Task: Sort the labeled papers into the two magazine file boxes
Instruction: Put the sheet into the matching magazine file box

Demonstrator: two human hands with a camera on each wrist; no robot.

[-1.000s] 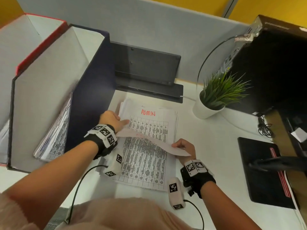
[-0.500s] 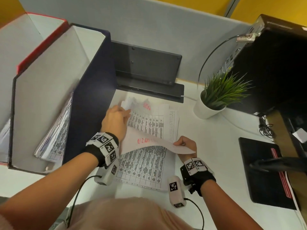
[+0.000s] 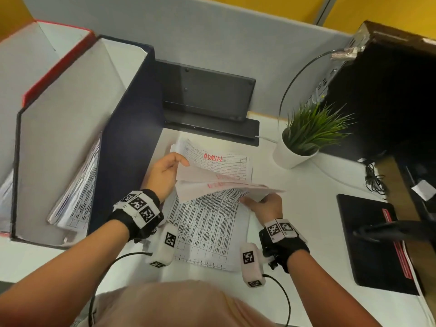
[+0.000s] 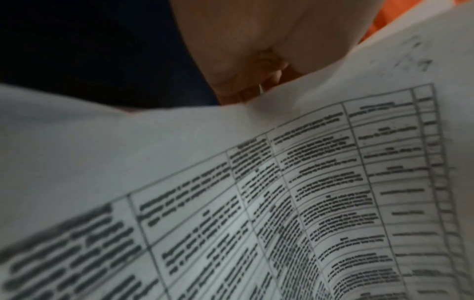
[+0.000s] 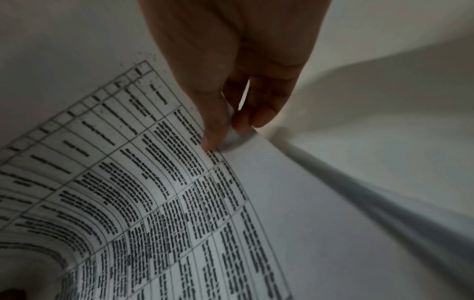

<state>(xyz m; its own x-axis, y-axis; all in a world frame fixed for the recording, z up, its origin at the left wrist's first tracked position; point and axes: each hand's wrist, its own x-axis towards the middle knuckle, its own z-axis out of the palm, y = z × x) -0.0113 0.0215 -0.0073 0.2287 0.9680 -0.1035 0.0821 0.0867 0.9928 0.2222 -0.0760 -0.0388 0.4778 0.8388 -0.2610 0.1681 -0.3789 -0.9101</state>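
Your right hand pinches the lifted sheets' corner while your left hand grips their far edge: thin, floppy paper, so support both edges.

Place: an office cubicle desk.
Walls: grey partition panel behind the white desk, yellow wall above.
Paperwork: printed table sheets, one marked ADMIN; two file boxes holding papers.
Equipment: black computer tower, cables, mouse pad.
Decor: small potted plant.
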